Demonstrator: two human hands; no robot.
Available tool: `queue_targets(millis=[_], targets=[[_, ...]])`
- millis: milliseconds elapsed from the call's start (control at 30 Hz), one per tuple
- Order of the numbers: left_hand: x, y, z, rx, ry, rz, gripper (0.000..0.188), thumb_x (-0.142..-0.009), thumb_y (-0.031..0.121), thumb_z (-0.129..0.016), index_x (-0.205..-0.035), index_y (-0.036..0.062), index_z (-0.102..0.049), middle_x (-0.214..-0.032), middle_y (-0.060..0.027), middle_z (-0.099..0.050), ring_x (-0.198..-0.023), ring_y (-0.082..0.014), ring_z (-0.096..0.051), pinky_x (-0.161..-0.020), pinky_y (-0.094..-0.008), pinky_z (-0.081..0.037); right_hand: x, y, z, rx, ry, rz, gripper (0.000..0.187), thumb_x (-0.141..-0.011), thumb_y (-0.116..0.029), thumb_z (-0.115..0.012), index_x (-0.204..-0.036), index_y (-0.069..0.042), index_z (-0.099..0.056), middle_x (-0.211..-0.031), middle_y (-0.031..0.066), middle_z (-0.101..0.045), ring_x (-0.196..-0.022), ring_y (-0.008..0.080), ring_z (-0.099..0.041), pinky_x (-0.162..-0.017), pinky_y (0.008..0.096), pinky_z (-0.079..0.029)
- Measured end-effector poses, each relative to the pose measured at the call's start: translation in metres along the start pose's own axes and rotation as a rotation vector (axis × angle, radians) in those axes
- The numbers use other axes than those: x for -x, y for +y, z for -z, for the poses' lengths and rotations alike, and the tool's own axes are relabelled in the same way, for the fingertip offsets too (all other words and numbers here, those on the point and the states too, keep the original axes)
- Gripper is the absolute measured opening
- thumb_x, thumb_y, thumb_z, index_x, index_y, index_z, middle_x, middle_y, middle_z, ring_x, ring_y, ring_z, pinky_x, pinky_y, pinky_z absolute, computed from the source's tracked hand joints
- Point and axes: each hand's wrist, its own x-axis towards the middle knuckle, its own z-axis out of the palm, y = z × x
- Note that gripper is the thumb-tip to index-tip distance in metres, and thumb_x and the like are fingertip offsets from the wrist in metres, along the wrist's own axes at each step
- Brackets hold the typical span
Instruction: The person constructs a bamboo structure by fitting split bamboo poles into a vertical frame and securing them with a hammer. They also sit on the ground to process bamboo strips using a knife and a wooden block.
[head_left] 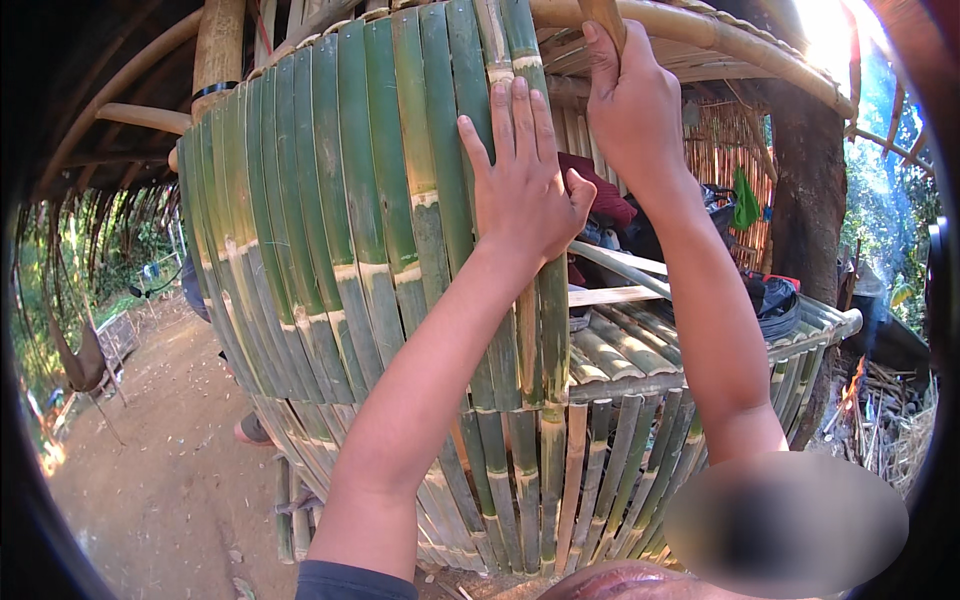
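Observation:
A curved wall of green split-bamboo slats (350, 180) stands upright in front of me. My left hand (525, 180) lies flat on the slats near the wall's right edge, fingers stretched upward and slightly spread. To its right, my right hand (635, 105) is raised and closed around a brown wooden handle (604, 22). The handle runs out of view at the top, so I cannot see what is on its far end. Under my left fingertips is a narrow bamboo strip (494, 40) at the wall's upper right edge.
A bamboo platform (625, 345) adjoins the wall on the right, with dark bags (775, 305) on it. A thick dark post (808, 190) stands behind. Flames (853, 385) burn at the far right. Bare earth (150, 450) lies left. A bamboo beam (700, 32) crosses overhead.

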Motion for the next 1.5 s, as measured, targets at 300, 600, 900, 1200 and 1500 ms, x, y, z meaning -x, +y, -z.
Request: queue_targets(millis=[300,600,900,1200,1500], targets=[[0.000,0.001,0.002,0.040,-0.006,-0.001,0.090,-0.084,0.040,-0.052,-0.156,-0.0092,-0.028,-0.167,-0.0249,-0.019,-0.158,-0.0389,-0.009,-0.122,-0.0665,-0.002,0.002,0.015,-0.003,0.061,-0.145,-0.075,0.033,-0.106,-0.034,-0.053,-0.107,0.000,-0.054,-0.078,0.0319,-0.066,-0.082,0.0542,-0.063,-0.069,0.0599,-0.050],[0.000,0.002,0.000,0.008,-0.015,0.002,0.092,-0.083,0.039,-0.053,-0.156,-0.0091,-0.026,-0.167,-0.0248,-0.018,-0.158,-0.0378,-0.008,-0.123,-0.0662,-0.002,0.002,0.008,0.005,0.012,-0.009,0.063,0.027,-0.105,-0.028,-0.056,-0.107,-0.002,-0.054,-0.077,0.0290,-0.066,-0.079,0.0515,-0.064,-0.063,0.0567,-0.051],[0.000,0.003,0.002,0.030,-0.001,0.006,0.090,-0.084,0.036,-0.054,-0.157,-0.0082,-0.024,-0.167,-0.0243,-0.019,-0.158,-0.0376,-0.010,-0.122,-0.0664,-0.006,0.016,0.048,-0.018,0.079,-0.035,0.074,0.023,-0.105,-0.026,-0.058,-0.110,-0.004,-0.054,-0.077,0.0269,-0.067,-0.079,0.0503,-0.065,-0.061,0.0554,-0.050],[0.000,0.001,0.001,0.019,0.020,-0.002,0.088,-0.084,0.036,-0.053,-0.156,-0.0087,-0.027,-0.167,-0.0239,-0.020,-0.158,-0.0370,-0.011,-0.122,-0.0672,-0.008,0.013,0.033,-0.009,-0.008,0.009,0.147,0.032,-0.106,-0.035,-0.054,-0.102,-0.004,-0.053,-0.078,0.0294,-0.067,-0.079,0.0529,-0.064,-0.064,0.0601,-0.050],[0.001,-0.002,0.001,0.044,0.024,-0.005,0.089,-0.084,0.036,-0.054,-0.156,-0.0090,-0.026,-0.167,-0.0239,-0.020,-0.157,-0.0368,-0.012,-0.122,-0.0667,-0.008,0.008,0.023,-0.010,0.025,0.033,0.155,0.033,-0.106,-0.035,-0.053,-0.105,-0.003,-0.057,-0.076,0.0265,-0.066,-0.078,0.0526,-0.063,-0.065,0.0564,-0.050]])
